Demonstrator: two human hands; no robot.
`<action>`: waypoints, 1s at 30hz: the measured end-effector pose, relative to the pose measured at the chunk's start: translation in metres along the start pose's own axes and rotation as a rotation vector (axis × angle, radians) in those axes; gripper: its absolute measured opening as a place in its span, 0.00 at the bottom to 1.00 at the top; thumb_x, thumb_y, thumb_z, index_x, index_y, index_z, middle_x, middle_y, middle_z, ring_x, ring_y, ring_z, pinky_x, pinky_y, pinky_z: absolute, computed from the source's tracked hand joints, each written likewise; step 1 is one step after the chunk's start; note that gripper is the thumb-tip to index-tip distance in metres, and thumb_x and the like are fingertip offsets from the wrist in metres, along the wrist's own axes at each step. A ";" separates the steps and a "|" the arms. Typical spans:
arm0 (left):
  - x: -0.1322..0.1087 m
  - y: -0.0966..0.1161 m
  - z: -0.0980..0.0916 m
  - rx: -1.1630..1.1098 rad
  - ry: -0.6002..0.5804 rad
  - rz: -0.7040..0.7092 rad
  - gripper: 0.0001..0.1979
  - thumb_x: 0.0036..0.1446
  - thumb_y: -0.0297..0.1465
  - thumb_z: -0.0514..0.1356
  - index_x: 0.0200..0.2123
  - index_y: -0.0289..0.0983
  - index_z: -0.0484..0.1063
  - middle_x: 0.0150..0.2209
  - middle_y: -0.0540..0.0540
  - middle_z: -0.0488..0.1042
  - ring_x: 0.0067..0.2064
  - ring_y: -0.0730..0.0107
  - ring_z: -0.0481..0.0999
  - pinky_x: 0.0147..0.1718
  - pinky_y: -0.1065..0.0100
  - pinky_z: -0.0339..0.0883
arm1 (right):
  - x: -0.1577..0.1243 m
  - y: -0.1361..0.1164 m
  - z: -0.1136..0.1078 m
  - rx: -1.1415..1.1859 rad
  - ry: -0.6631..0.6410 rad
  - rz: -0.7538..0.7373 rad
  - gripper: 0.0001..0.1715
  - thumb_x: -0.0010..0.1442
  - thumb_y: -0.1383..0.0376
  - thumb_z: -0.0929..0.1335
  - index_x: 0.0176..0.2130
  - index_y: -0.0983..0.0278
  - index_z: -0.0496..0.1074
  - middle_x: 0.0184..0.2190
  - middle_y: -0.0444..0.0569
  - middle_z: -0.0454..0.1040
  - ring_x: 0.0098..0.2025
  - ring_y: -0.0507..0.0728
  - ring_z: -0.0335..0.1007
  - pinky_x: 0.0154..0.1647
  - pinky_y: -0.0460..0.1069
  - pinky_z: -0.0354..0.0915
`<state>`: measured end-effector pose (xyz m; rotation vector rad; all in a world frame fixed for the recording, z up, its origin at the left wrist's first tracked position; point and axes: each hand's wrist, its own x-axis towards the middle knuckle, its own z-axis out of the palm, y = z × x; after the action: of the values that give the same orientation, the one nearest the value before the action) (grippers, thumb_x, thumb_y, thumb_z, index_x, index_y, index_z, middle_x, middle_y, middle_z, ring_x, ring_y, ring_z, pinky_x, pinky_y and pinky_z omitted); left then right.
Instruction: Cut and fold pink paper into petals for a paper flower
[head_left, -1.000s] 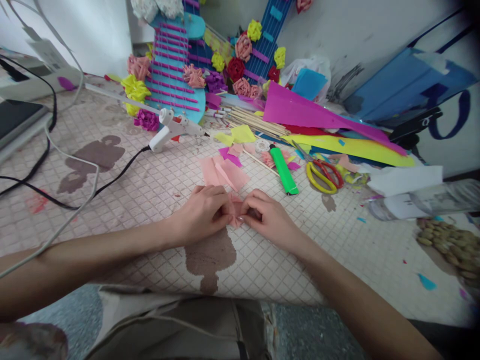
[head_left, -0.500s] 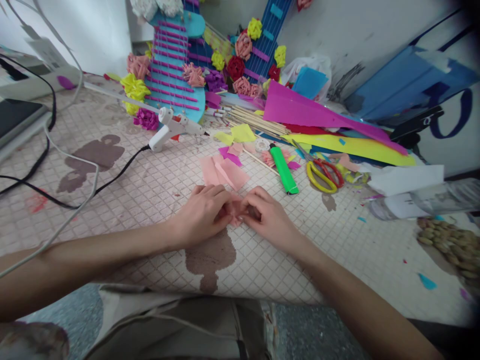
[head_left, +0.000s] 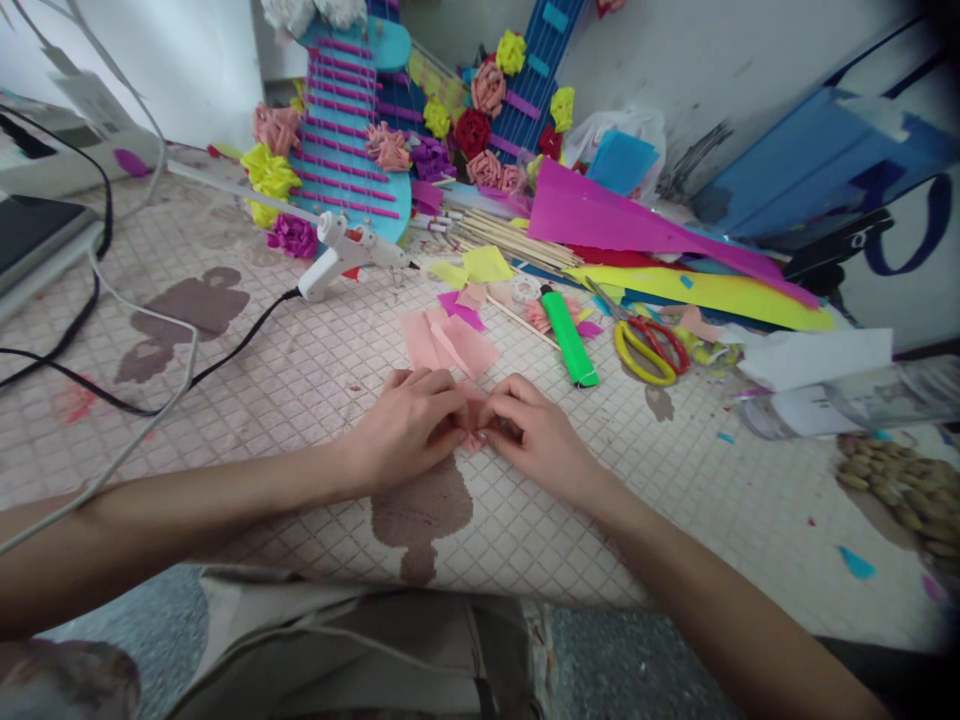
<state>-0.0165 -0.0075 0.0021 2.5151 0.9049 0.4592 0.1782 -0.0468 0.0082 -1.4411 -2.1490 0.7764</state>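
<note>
Between my hands is a small piece of pink crepe paper (head_left: 472,412), partly hidden by the fingers and crinkled at its near edge. My left hand (head_left: 412,425) is closed on its left side, with thumb and fingers pinched together. From the right, my right hand (head_left: 536,435) pinches the same piece. Just beyond the hands lie flat pink paper pieces (head_left: 442,342), with a purple scrap (head_left: 461,310) and yellow paper (head_left: 487,264) farther back. A green utility knife (head_left: 570,338) rests to the right of them.
A white glue gun (head_left: 337,255) with a black cord lies left of centre. Scissors (head_left: 645,350) lie right of the knife. Wooden sticks (head_left: 517,240), a magenta sheet (head_left: 630,225) and a blue flower-decorated board (head_left: 345,140) stand behind. Peanuts (head_left: 900,490) are at right.
Both hands stay in nearly the same place, still pinching the pink paper. The fingers have shifted only slightly, and a little more of the paper shows between them.
</note>
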 end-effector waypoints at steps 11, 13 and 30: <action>-0.001 0.002 0.001 0.074 0.018 0.011 0.05 0.55 0.33 0.59 0.31 0.37 0.69 0.35 0.46 0.71 0.40 0.62 0.69 0.40 0.61 0.57 | 0.000 -0.003 -0.005 0.001 -0.075 0.007 0.06 0.55 0.67 0.70 0.35 0.61 0.68 0.39 0.46 0.66 0.41 0.54 0.67 0.41 0.50 0.65; -0.002 0.002 0.001 0.090 0.017 0.016 0.07 0.54 0.35 0.60 0.32 0.37 0.69 0.36 0.46 0.71 0.40 0.61 0.69 0.39 0.61 0.57 | -0.001 -0.003 -0.007 -0.007 -0.095 -0.008 0.09 0.54 0.65 0.71 0.36 0.61 0.68 0.40 0.47 0.65 0.42 0.56 0.67 0.43 0.52 0.66; 0.003 -0.006 -0.012 -0.029 0.016 -0.015 0.03 0.56 0.25 0.58 0.32 0.37 0.71 0.36 0.47 0.72 0.43 0.62 0.69 0.41 0.61 0.57 | -0.003 -0.006 0.005 -0.177 -0.056 0.062 0.09 0.60 0.60 0.67 0.39 0.61 0.65 0.41 0.49 0.64 0.42 0.57 0.67 0.40 0.53 0.66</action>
<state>-0.0219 0.0018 0.0098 2.4800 0.9161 0.4846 0.1718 -0.0524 0.0080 -1.5987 -2.2738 0.6689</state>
